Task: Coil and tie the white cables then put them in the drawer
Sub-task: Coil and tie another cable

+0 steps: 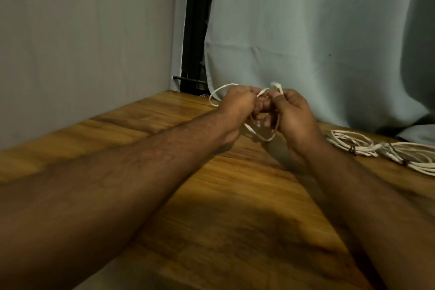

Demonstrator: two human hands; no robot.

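Clearly mid-coil: both forearms reach out over the wooden table (235,207) and meet at one white cable (259,135), held up just above the tabletop. Left hand (236,101) has its grip curled round the gathered loops; right hand (295,110) pinches the strand near its free end, fingers bent tight on it. A loop arcs out left of the left hand, another sags below and between both hands, and the plug end (276,85) pokes up just above the right thumb. Cable looks thin, limp, off-white; the loops are loose and uneven, no tie on it that can be seen.

Judged step: finishing the coil, w/ the tie not yet done. Next move prob calls for holding the loops steady in the left hand while the right wraps the free end or a tie round the bundle, w/o letting loops spring open.

Farther right, near the curtain (306,19), two tied coils (353,142) lie on the table, each w/ a dark band. No drawer in view.
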